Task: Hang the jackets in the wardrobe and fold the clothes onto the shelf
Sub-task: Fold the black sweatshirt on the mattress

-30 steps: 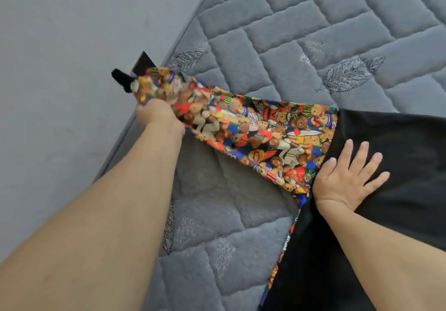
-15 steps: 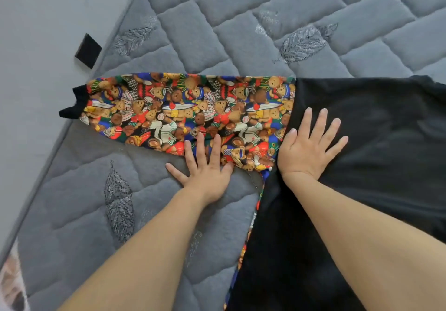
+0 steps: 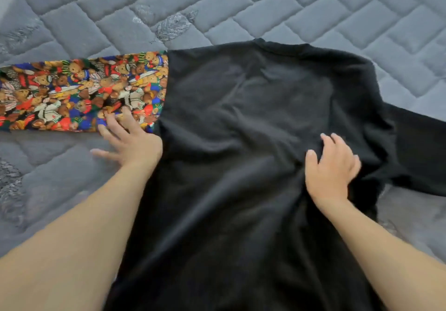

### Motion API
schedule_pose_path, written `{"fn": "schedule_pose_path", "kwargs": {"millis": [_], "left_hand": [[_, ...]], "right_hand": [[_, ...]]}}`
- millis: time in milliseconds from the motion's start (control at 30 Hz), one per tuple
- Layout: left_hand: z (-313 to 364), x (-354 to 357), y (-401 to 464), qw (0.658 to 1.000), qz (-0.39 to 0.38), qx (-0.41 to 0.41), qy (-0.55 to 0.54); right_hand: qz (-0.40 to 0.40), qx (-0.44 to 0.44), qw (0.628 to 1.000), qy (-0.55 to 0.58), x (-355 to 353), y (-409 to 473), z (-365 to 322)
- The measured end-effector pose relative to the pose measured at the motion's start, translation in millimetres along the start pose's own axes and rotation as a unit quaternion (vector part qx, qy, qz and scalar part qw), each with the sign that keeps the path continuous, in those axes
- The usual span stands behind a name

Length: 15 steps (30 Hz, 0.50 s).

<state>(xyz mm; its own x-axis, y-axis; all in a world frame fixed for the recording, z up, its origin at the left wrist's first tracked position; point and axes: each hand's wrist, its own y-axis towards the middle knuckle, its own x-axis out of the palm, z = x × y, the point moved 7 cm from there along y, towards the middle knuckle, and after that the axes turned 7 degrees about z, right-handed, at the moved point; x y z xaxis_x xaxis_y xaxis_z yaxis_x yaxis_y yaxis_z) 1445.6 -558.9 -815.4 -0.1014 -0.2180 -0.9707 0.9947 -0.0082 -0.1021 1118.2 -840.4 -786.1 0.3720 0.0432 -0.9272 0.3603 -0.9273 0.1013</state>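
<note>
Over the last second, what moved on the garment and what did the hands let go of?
The left hand let go of the printed sleeve, laid it out flat, and now rests open at its lower edge. The right hand slid from the sleeve seam across the black body toward the far side. The garment stayed spread on the quilted mattress.

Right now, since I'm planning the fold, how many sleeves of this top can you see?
2. The teddy-bear print sleeve lies flat to the left, under the left hand's fingertips. The black sleeve stretches right, past the right hand, and runs out of frame.
</note>
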Motion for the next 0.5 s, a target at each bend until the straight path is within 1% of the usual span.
{"fn": "schedule_pose_path", "kwargs": {"millis": [33,67,100,133,167,200,233,267,300,333,367,433,500], "left_hand": [[32,-7,-38,0.995,0.037,0.088,-0.019],[65,-13,-82,0.979,0.057,0.192,-0.035],[96,-16,-131,0.951,0.061,0.299,-0.048],[121,-15,-184,0.914,0.042,0.400,-0.050],[140,-8,-237,0.873,-0.016,0.486,-0.042],[152,2,-291,0.826,-0.095,0.555,-0.025],[155,14,-341,0.783,-0.179,0.596,0.002],[152,26,-383,0.755,-0.255,0.603,0.031],[148,37,-419,0.740,-0.315,0.591,0.064],[141,46,-450,0.729,-0.357,0.575,0.103],[135,55,-476,0.723,-0.385,0.557,0.138],[128,66,-512,0.718,-0.401,0.536,0.193],[127,75,-529,0.715,-0.390,0.525,0.249]], "right_hand": [[0.005,0.053,0.999,-0.006,-19,4,41],[-0.001,0.096,0.995,0.001,-35,5,76],[-0.017,0.118,0.993,-0.002,-48,3,103],[-0.033,0.118,0.992,-0.027,-57,0,124],[-0.041,0.108,0.992,-0.054,-64,-4,139],[-0.041,0.111,0.991,-0.063,-70,-8,151],[-0.040,0.140,0.989,-0.031,-73,-13,164],[-0.043,0.193,0.980,0.039,-74,-16,175],[-0.047,0.260,0.957,0.119,-72,-19,188],[-0.060,0.329,0.923,0.192,-70,-20,199],[-0.081,0.394,0.879,0.258,-66,-20,208],[-0.137,0.477,0.790,0.359,-60,-13,216],[-0.176,0.518,0.732,0.406,-60,3,224]]}}
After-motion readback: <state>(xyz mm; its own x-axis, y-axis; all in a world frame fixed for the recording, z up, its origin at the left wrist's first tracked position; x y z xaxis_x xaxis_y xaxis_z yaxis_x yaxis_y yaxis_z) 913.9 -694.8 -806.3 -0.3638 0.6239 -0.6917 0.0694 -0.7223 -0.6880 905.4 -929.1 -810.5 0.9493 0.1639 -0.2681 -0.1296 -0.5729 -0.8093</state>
